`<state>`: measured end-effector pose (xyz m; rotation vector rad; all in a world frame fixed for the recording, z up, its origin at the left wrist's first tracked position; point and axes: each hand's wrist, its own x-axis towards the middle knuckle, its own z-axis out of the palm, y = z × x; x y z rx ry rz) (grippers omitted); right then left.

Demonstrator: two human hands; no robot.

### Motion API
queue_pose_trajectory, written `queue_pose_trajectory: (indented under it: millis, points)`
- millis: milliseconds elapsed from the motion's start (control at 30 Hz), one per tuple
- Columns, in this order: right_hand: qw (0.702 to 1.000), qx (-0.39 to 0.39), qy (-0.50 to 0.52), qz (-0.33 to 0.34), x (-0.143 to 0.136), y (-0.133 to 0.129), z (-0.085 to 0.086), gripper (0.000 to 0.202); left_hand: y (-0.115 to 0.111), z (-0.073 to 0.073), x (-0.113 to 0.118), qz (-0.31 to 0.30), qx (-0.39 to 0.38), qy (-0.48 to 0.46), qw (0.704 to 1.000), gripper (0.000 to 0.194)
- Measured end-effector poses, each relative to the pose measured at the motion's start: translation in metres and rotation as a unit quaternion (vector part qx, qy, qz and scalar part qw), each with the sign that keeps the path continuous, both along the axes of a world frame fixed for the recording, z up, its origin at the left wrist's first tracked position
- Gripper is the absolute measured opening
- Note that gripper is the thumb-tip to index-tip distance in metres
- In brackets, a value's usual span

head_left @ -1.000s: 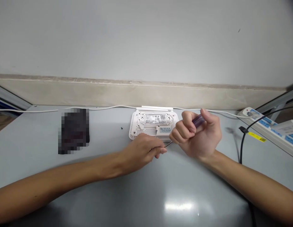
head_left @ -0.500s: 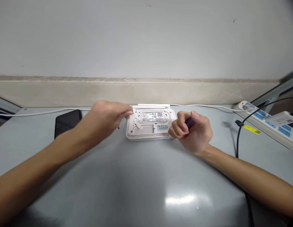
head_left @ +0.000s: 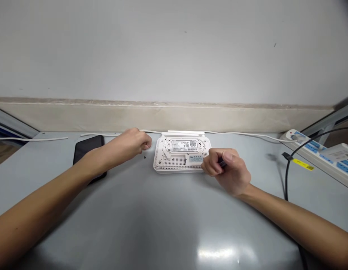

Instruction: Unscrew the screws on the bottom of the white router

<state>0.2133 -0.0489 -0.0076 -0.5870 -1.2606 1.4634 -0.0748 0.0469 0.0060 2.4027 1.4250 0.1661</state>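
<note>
A white router point(head_left: 187, 169) lies upside down on the grey table, its vented underside and printed labels facing up and its antennas point(head_left: 185, 132) along the far edge. Just left of it is my left hand point(head_left: 134, 142), fingers curled closed; whatever they may hold is hidden. Below those fingertips lie tiny black pieces point(head_left: 144, 157), perhaps screws, too small to be sure. My right hand point(head_left: 228, 168) is closed around a slim dark handle point(head_left: 222, 162), mostly covered by the fingers. This hand hovers at the router's near right corner and hides part of it.
A black phone point(head_left: 86, 148) lies at the left, partly under my left forearm. On the right is a white and blue power strip point(head_left: 314, 146) with plugs in it. A black cable point(head_left: 286, 180) with a yellow tag runs down the right side; a white cable point(head_left: 241, 133) follows the wall.
My left hand has moved from the router's far left corner to the table beside it, uncovering the tiny black pieces. My right hand stays near the router. The view has shifted slightly.
</note>
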Motion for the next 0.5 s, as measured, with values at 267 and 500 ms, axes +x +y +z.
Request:
queue_pose_trajectory:
  millis: [267,500]
  points:
    - [1.000,0.006,0.008,0.000,-0.002,0.000,0.000,0.043,0.000,-0.002,0.014,-0.015,0.022,0.086,0.996,0.011]
    - [1.000,0.018,0.017,0.000,-0.003,-0.003,-0.001,0.042,-0.003,-0.001,0.015,-0.017,0.014,0.107,0.994,0.010]
